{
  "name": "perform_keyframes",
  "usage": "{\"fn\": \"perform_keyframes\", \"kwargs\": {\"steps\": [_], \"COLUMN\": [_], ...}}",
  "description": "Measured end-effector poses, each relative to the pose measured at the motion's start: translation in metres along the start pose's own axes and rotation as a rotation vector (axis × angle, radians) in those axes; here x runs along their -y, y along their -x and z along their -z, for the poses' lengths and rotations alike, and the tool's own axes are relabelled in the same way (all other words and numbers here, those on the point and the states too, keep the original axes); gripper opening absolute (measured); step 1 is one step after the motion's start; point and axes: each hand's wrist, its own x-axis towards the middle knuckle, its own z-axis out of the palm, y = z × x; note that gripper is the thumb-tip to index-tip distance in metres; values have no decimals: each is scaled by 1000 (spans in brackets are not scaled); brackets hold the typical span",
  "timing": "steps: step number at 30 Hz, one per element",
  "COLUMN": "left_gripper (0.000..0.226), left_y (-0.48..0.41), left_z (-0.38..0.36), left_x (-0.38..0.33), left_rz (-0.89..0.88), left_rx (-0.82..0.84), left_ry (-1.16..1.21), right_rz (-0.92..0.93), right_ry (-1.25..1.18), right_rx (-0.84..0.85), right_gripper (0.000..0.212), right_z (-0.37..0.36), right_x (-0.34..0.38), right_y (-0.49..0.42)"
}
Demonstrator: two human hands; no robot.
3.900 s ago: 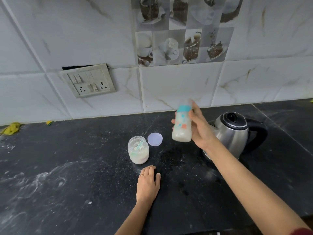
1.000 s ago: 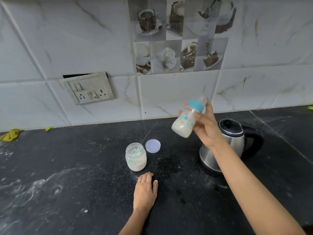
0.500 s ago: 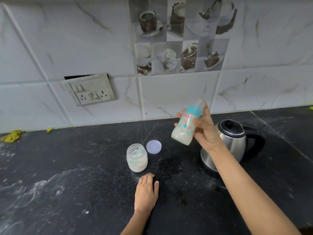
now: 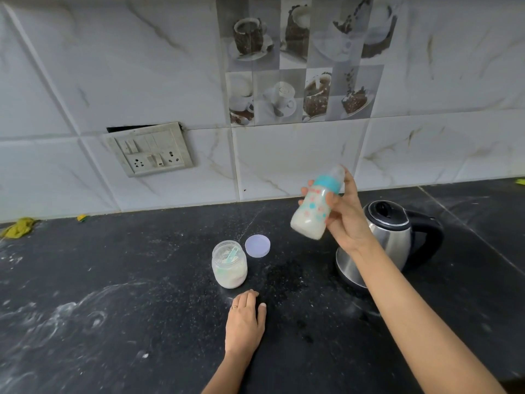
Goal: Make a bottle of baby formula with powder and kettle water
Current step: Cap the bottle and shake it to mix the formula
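Bottle (image 4: 315, 207) capped, milky, tilted in right hand's (image 4: 345, 217) wrap, looks like shaking; left hand (image 4: 245, 322) flat, idle; next, set it upright

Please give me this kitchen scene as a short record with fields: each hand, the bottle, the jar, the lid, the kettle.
right hand: holds the bottle in the air, tilted
left hand: flat on the counter, holds nothing
bottle: capped, milky liquid inside
jar: open, white powder and a scoop inside
lid: lies on the counter beside the jar
kettle: lid closed, stands behind the right forearm
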Motion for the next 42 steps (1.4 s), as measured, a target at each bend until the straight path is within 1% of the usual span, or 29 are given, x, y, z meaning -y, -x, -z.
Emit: {"fn": "perform_keyframes", "kwargs": {"steps": [1,2,4,6,7,9,10,12,13,14,17,18,19,21,22,23,25,26,27,29,30,31,33,34,35,38,39,42], "left_gripper": [26,26,26,26,25,25,25,26,26,26,25,25,24,25,25,25,25,25,25,25,25,25,25,25,25,26,26,25], "left_y": [0,0,0,0,0,0,0,0,0,0,1,1,1,0,0,0,0,0,1,1,1,0,0,0,1,1,1,0], "left_z": [0,0,1,0,0,0,0,0,0,0,-1,-1,-1,-1,0,0,0,0,-1,-1,-1,-1,-1,-1,-1,0,0,-1], "left_x": [0,0,1,1,2,1,1,1,1,1,1,1,1,1,1,1,1,1,1,2,2,2,1,1,1,2,2,1], "left_rz": [2,-2,-11,-8,-5,-5,-7,-11,-12,-12,-6,-8,-11,-13,-10,-7,-8,-10,-12,-13,-12,-9,-5,-7,-11,-14,-14,-10], "left_rx": [0,-1,-5,-4,0,2,2,-1,-2,-3,-6,-9,-11,-14,-13,-11,-7,-8,-8,-5,-5,-6,-2,-2,-4,-8,-9,-2], "left_ry": [0,-2,-3,1,2,3,3,0,-2,-4,-6,-6,-6,-8,-10,-11,-13,-15,-17,-18,-16,-13,-9,-10,-14,-19,-21,-23], "right_rz": [9,4,-46,-46,-24,-2,-8,-46,-56,-42,-6,-15,-39,-91,-77,-50,-16,-17,-31,-82,-83,-62,-36,-34,-44,-105,-83,-29], "right_ry": [-35,-46,15,71,47,-32,-46,28,66,59,-101,-114,-77,87,111,92,-44,-85,-84,62,93,80,-58,-98,-104,93,102,-92], "right_rx": [-45,-46,52,98,69,-41,-41,62,83,70,-117,-115,-53,109,143,117,-17,-41,-8,103,125,99,-42,-84,-66,96,94,-102], "right_gripper": [92,92,90,90,90,91,92,91,91,91,96,96,93,88,87,87,89,91,91,86,85,85,91,95,95,89,90,101], "right_z": [1,1,-1,-1,-3,-3,-2,-2,-2,-3,-4,-4,-4,-4,-5,-8,-10,-11,-12,-11,-10,-12,-13,-12,-11,-7,-8,-10], "right_x": [-1,-1,-3,-6,-7,-8,-9,-9,-10,-9,-9,-9,-9,-11,-10,-10,-10,-10,-11,-14,-16,-17,-18,-18,-18,-17,-16,-16], "right_y": [-1,-1,1,2,1,-1,-1,0,1,1,-2,-2,-1,4,4,2,-1,-3,-4,-2,-2,-3,-5,-6,-6,0,0,-4]}}
